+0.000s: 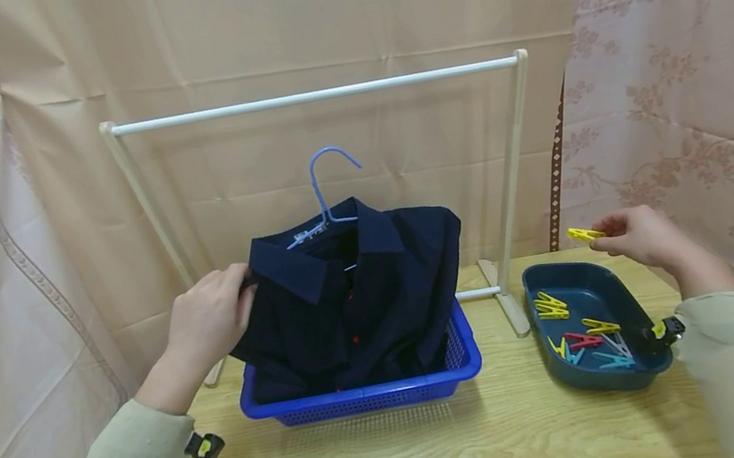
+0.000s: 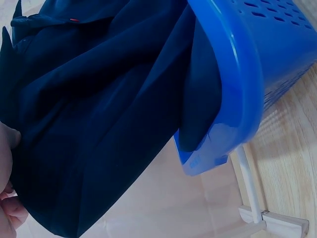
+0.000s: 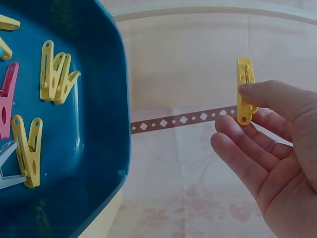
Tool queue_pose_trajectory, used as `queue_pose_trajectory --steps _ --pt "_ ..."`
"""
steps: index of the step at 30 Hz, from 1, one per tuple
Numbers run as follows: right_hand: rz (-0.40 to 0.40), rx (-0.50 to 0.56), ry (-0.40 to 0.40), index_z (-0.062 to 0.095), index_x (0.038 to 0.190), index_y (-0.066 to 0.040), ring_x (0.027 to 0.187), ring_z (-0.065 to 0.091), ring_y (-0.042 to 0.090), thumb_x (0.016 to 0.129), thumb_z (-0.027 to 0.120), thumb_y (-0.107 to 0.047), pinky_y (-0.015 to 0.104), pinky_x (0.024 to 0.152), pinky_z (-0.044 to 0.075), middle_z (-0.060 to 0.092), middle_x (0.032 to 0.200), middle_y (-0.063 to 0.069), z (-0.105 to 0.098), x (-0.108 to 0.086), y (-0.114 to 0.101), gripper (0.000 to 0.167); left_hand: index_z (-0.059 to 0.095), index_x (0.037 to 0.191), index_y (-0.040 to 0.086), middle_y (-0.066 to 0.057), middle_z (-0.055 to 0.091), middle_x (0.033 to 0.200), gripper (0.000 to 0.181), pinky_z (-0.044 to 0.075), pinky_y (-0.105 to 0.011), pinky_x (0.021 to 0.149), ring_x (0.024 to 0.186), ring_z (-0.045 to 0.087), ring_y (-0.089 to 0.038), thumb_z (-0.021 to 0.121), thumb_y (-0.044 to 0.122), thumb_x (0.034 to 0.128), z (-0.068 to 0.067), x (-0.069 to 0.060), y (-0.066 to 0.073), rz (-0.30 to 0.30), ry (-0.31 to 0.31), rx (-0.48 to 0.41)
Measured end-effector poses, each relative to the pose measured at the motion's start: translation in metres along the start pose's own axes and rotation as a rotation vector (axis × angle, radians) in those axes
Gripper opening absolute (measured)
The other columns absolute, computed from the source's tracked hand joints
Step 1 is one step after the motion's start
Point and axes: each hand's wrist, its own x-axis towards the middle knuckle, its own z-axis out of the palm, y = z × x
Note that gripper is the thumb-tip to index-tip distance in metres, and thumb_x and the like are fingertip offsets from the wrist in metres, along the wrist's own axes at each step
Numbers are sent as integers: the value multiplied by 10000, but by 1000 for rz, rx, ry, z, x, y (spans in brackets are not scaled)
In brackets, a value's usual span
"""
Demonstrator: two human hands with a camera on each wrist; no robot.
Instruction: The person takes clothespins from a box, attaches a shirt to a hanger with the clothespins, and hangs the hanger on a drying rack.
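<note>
A dark navy shirt (image 1: 378, 299) with a collar and red buttons is on a blue wire hanger (image 1: 316, 181), its lower part in a blue basket (image 1: 365, 397). My left hand (image 1: 211, 314) pinches the shirt's shoulder at the left; the left wrist view shows the fingers (image 2: 9, 198) at the cloth's edge. Above the back of a dark teal tray (image 1: 553, 359), my right hand (image 1: 642, 237) holds a yellow clothespin (image 3: 245, 89) between thumb and fingers. Yellow, red, blue and grey clothespins (image 1: 552, 305) lie in the tray.
Behind the basket stands a rack with a white horizontal bar (image 1: 317, 96), two uprights and wooden feet (image 1: 506, 299). The hanger's hook is below the bar and apart from it. Curtains (image 1: 374, 3) surround the wooden table (image 1: 403, 455).
</note>
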Motion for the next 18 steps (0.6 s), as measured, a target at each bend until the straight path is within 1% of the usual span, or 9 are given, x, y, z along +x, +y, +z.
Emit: queue_pose_trajectory --steps 4,9,14,18 --pt "-18 -15 -1 572 1290 108 975 647 385 968 704 -361 531 813 558 637 1160 304 -1 -1 -6 583 616 1028 6 -134 684 806 172 499 -463 451 663 635 -303 704 67 894 0 0 0 3 2 0" --pt "-60 -9 16 589 1281 78 948 656 354 966 698 -409 497 787 567 650 1133 268 0 -2 -13 590 621 1030 3 -135 688 810 175 501 -458 452 663 636 -301 709 64 891 1 0 0 10 5 0" --pt "-101 3 39 616 1269 40 953 650 340 973 695 -393 462 774 559 675 1103 215 0 -2 -24 531 622 1029 2 -134 688 808 177 503 -458 455 666 637 -300 711 62 889 2 -1 0 13 7 1" --pt "-127 0 50 631 1262 38 963 648 345 969 701 -395 433 760 546 695 1078 195 -1 -4 -34 527 622 1028 3 -133 688 806 176 505 -457 455 666 639 -299 712 66 891 2 -1 0 16 8 2"
